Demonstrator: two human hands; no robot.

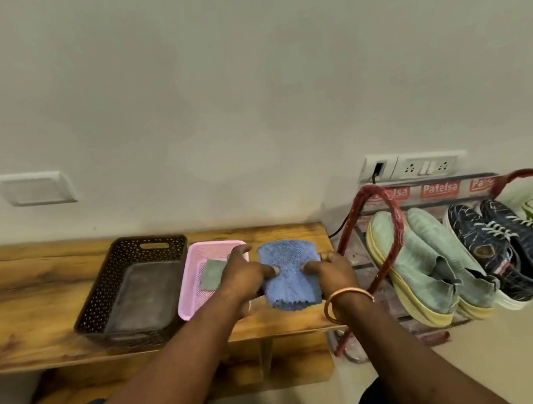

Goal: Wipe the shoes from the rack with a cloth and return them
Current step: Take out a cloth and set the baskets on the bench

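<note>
Your left hand (241,276) and right hand (332,269) each pinch one side of the blue cloth (288,264) over the wooden bench (29,289), and beyond them the green shoes (430,264) and navy shoes (513,244) all stand on the red rack (384,210), so I judge no wiping has begun.

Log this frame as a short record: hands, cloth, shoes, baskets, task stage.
hands: left hand and right hand both pinch the blue cloth
cloth: held over the wooden bench
shoes: green pair and dark blue pair on the red rack, untouched
baskets: brown basket beside pink basket, which holds a grey pad
stage: no shoe taken yet
</note>
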